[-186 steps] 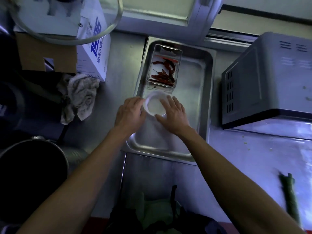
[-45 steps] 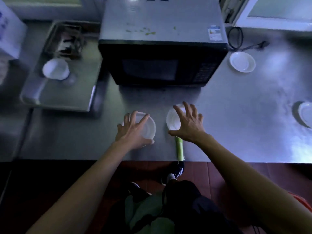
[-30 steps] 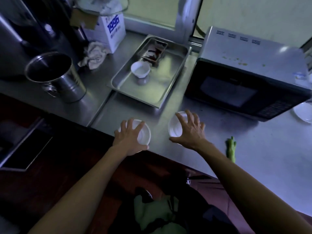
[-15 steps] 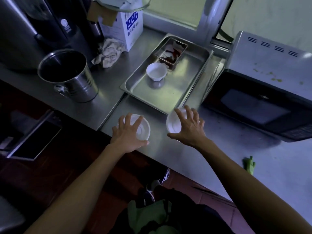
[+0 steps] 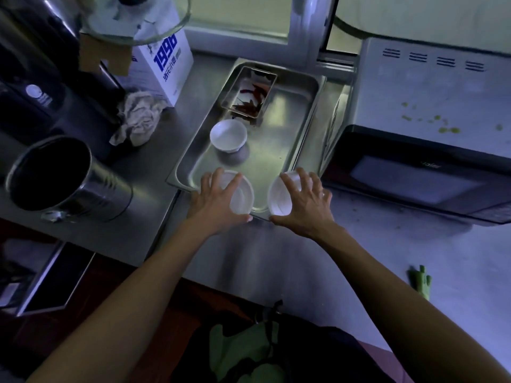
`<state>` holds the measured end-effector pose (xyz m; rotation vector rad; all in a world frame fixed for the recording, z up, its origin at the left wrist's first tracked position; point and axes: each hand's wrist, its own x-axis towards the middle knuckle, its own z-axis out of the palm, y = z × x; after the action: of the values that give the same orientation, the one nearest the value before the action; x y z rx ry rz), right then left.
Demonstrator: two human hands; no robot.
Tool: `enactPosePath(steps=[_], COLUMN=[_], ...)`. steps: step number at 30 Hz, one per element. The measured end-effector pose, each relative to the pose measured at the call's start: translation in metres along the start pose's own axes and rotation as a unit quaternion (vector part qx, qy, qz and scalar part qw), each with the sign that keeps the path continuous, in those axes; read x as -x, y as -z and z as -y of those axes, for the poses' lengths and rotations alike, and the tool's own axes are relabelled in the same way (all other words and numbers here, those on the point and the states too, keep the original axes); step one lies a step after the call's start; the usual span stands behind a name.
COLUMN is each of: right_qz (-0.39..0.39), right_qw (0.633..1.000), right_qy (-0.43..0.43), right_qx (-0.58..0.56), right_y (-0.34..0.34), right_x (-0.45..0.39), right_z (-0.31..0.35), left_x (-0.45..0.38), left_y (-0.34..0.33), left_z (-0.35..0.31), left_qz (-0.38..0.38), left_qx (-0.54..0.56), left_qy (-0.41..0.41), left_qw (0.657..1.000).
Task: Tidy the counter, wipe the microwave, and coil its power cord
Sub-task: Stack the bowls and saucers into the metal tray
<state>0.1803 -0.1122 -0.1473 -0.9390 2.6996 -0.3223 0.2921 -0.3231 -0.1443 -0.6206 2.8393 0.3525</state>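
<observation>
My left hand (image 5: 214, 200) grips a small white dish (image 5: 244, 196) from above, over the near end of the steel tray (image 5: 307, 111). My right hand (image 5: 302, 207) grips a second white dish (image 5: 279, 199), tilted on edge, at the tray's near right corner. Inside the tray stand a white bowl (image 5: 228, 135) and a clear box of red chillies (image 5: 250, 92). The microwave (image 5: 425, 128) sits to the right, with green specks on its top. Its cord is out of view.
A steel bucket (image 5: 63, 178) stands at the left, with a crumpled rag (image 5: 138, 117) and a white carton (image 5: 166, 62) behind it. A green vegetable scrap (image 5: 421, 281) lies near the counter's front edge at the right.
Both hands have carried their dishes away from the counter front to the tray's near end. The view has swung left, following them.
</observation>
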Motion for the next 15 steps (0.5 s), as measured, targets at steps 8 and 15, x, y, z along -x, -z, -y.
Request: enactPosePath(steps=[8,15], right_qz=[0.017,-0.010], right_qw=[0.998,0.994], right_qy=[-0.052,-0.110], right_qx=[-0.028,-0.024], right_y=[-0.004,-0.010], right_x=[-0.003,-0.001], right_z=[-0.013,-0.007], left_x=[-0.044,-0.082], left_y=[-0.003,-0.011], left_z=[-0.014,-0.014], left_qz=[0.025,0.038], left_qx=[-0.017,-0.021], left_qy=[-0.041,-0.077], left_qw=[0.999,0.996])
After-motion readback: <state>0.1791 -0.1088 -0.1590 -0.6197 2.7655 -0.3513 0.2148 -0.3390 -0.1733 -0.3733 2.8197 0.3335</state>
